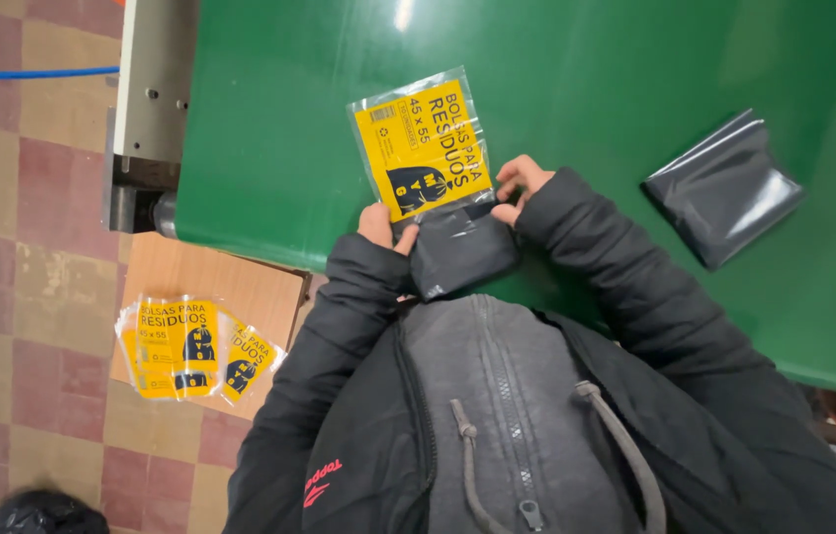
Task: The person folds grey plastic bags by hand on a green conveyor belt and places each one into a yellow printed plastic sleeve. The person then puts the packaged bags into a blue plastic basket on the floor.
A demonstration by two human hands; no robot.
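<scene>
A clear plastic packet with a yellow printed label (425, 146) lies on the green table (279, 119). A folded dark grey bag bundle (457, 247) sticks partway out of the packet's near end. My left hand (379, 226) pinches the bundle's left side at the packet's opening. My right hand (519, 187) grips the right side of the same opening. Both sleeves are dark grey.
Another folded dark grey bag bundle (724, 188) lies on the table at the right. Several filled yellow-labelled packets (190, 348) sit on a cardboard sheet (230, 287) on the tiled floor at left. A grey metal machine part (146, 89) adjoins the table's left edge.
</scene>
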